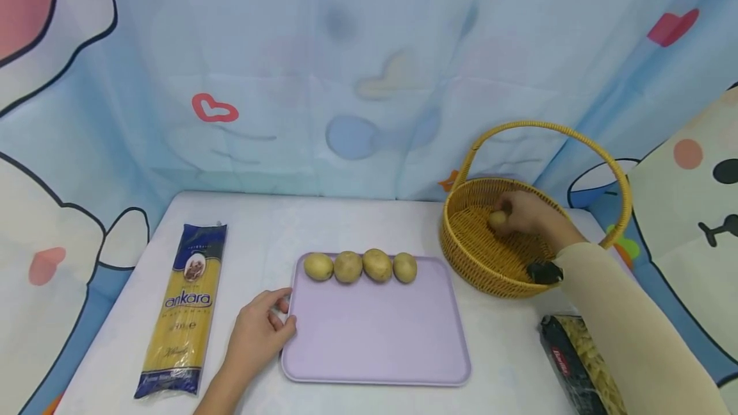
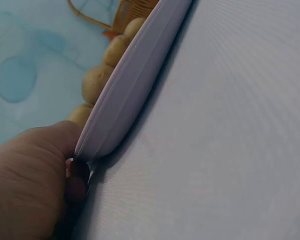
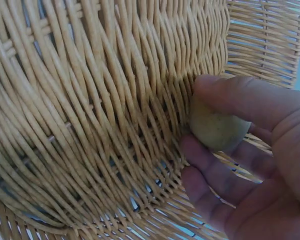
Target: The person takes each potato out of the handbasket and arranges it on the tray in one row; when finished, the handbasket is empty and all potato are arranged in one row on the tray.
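Inside the wicker basket (image 1: pixel 469 271), my right hand (image 1: pixel 521 213) grips a potato (image 3: pixel 217 127) between thumb and fingers, close to the woven wall. My left hand (image 1: pixel 261 332) is at the left edge of a lilac tray (image 1: pixel 375 338). Seen from the left wrist, its thumb and fingers (image 2: pixel 72 137) pinch the tray's rim near a corner. Several potatoes (image 1: pixel 348 267) lie side by side in a row along the tray's far edge.
To the left lies a yellow and blue Ankara pasta pack (image 1: pixel 184 312). A Barilla pasta pack (image 1: pixel 582 364) is at the front right, partly hidden under the right sleeve (image 1: pixel 628 319). The basket's tall handle (image 1: pixel 544 124) arches above it. Behind the white table hangs a printed curtain (image 1: pixel 323 82).
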`<action>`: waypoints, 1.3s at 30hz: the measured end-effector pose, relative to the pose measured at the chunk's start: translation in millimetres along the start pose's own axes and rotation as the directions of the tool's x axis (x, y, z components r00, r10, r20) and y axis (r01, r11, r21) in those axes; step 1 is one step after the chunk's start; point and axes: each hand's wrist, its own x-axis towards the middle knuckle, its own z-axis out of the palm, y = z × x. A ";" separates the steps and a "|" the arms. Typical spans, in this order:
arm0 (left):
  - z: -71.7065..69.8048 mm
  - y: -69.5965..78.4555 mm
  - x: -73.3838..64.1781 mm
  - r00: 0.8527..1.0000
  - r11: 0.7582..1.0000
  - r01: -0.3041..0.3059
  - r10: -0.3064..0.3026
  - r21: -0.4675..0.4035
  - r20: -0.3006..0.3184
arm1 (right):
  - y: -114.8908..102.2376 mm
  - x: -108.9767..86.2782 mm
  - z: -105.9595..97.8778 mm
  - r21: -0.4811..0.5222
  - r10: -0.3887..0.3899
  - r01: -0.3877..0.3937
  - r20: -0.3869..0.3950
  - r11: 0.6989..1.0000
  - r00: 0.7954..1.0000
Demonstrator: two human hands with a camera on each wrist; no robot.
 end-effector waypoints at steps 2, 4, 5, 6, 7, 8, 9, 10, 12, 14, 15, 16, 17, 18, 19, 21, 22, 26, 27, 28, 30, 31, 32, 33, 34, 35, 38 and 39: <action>0.9 0.4 -0.4 1.000 1.000 -0.005 0.005 -0.006 0.002 | 0.1 -1.7 -0.8 0.013 -0.001 0.001 -0.009 1.000 1.000; 1.1 0.8 -0.7 1.000 1.000 -0.006 0.006 -0.006 -0.010 | -1.6 -2.7 -1.9 0.020 -0.004 0.004 -0.029 1.000 1.000; 0.9 1.2 -0.9 1.000 1.000 -0.006 0.006 -0.003 -0.021 | -3.0 -3.0 -3.1 0.020 -0.008 0.009 -0.039 1.000 0.999; 0.6 1.4 -1.1 0.999 1.000 -0.006 0.006 0.005 -0.032 | -5.2 -3.6 -4.6 0.020 -0.018 0.019 -0.051 1.000 0.999; 0.4 1.4 -1.3 0.999 1.000 -0.004 0.004 0.016 -0.043 | -7.8 -4.3 -6.2 0.023 -0.024 0.026 -0.061 0.999 0.998; 0.1 1.9 -1.5 0.999 1.000 -0.003 0.005 0.027 -0.054 | -11.2 -5.2 -8.0 0.021 -0.033 0.034 -0.072 0.999 0.997; -0.3 2.4 -1.8 0.998 0.999 -0.001 0.004 0.039 -0.064 | -15.4 -6.6 -10.1 0.024 -0.043 0.045 -0.083 0.999 0.996; -0.3 2.9 -1.8 0.998 0.999 0.000 0.004 0.050 -0.069 | -19.6 -8.4 -12.2 0.028 -0.053 0.055 -0.091 0.998 0.994; 0.1 4.5 -1.9 0.996 0.996 -0.015 0.022 0.084 -0.081 | -27.8 -12.7 -16.0 0.049 -0.068 0.074 -0.115 0.996 0.991; 0.5 6.0 -2.0 0.994 0.993 -0.029 0.041 0.119 -0.102 | -34.3 -16.1 -18.3 0.071 -0.074 0.085 -0.140 0.994 0.987; 0.7 6.6 -2.1 0.992 0.990 -0.031 0.046 0.135 -0.114 | -37.1 -17.8 -19.5 0.082 -0.077 0.090 -0.150 0.993 0.986; 0.9 7.1 -2.1 0.990 0.988 -0.032 0.051 0.152 -0.128 | -39.0 -19.2 -20.2 0.094 -0.076 0.091 -0.155 0.991 0.985; 0.8 7.8 -2.2 0.989 0.985 -0.030 0.054 0.168 -0.141 | -40.7 -20.4 -21.0 0.105 -0.076 0.094 -0.161 0.990 0.984; 0.7 8.2 -2.3 0.987 0.984 -0.025 0.053 0.179 -0.151 | -42.6 -22.1 -21.8 0.118 -0.072 0.092 -0.162 0.989 0.984; 0.6 8.5 -2.5 0.986 0.982 -0.016 0.046 0.186 -0.161 | -44.1 -24.0 -22.6 0.122 -0.073 0.094 -0.163 0.988 0.984; 0.5 9.6 -3.3 0.985 0.981 0.004 0.028 0.192 -0.169 | -48.2 -30.1 -24.6 0.134 -0.075 0.096 -0.157 0.986 0.985; 0.6 10.1 -3.8 0.985 0.981 0.016 0.018 0.193 -0.172 | -50.2 -33.5 -25.3 0.144 -0.075 0.098 -0.155 0.985 0.985; 1.0 10.8 -6.3 0.982 0.980 0.055 -0.019 0.190 -0.189 | -59.6 -46.9 -26.8 0.166 -0.092 0.119 -0.167 0.979 0.982; 1.0 10.9 -6.7 0.981 0.980 0.061 -0.024 0.190 -0.193 | -61.8 -49.5 -26.9 0.171 -0.093 0.122 -0.172 0.978 0.981; 0.9 11.0 -6.9 0.980 0.979 0.065 -0.026 0.191 -0.199 | -64.1 -51.6 -26.7 0.178 -0.094 0.126 -0.178 0.976 0.980; 0.5 11.1 -7.4 0.978 0.978 0.077 -0.036 0.194 -0.207 | -69.1 -55.2 -25.8 0.186 -0.096 0.131 -0.187 0.974 0.978; 0.2 10.8 -7.5 0.977 0.977 0.085 -0.043 0.195 -0.209 | -71.5 -56.3 -25.2 0.194 -0.097 0.134 -0.189 0.972 0.977; -0.1 10.7 -7.4 0.977 0.977 0.092 -0.050 0.194 -0.209 | -73.7 -57.1 -24.0 0.202 -0.102 0.140 -0.190 0.969 0.976; -0.4 10.5 -7.3 0.976 0.976 0.099 -0.057 0.193 -0.211 | -76.0 -57.9 -23.0 0.213 -0.108 0.148 -0.190 0.966 0.976; -0.6 10.1 -7.2 0.975 0.975 0.107 -0.065 0.192 -0.212 | -78.5 -58.9 -21.9 0.226 -0.115 0.156 -0.187 0.962 0.976; -0.7 9.8 -7.1 0.975 0.975 0.114 -0.073 0.191 -0.212 | -80.5 -59.9 -20.6 0.234 -0.120 0.161 -0.181 0.959 0.976; -0.1 10.1 -6.2 0.975 0.977 0.114 -0.075 0.181 -0.210 | -85.3 -62.9 -16.4 0.240 -0.138 0.181 -0.182 0.954 0.973; 0.2 10.4 -5.6 0.975 0.978 0.110 -0.072 0.176 -0.212 | -86.9 -64.3 -15.2 0.242 -0.141 0.185 -0.186 0.952 0.972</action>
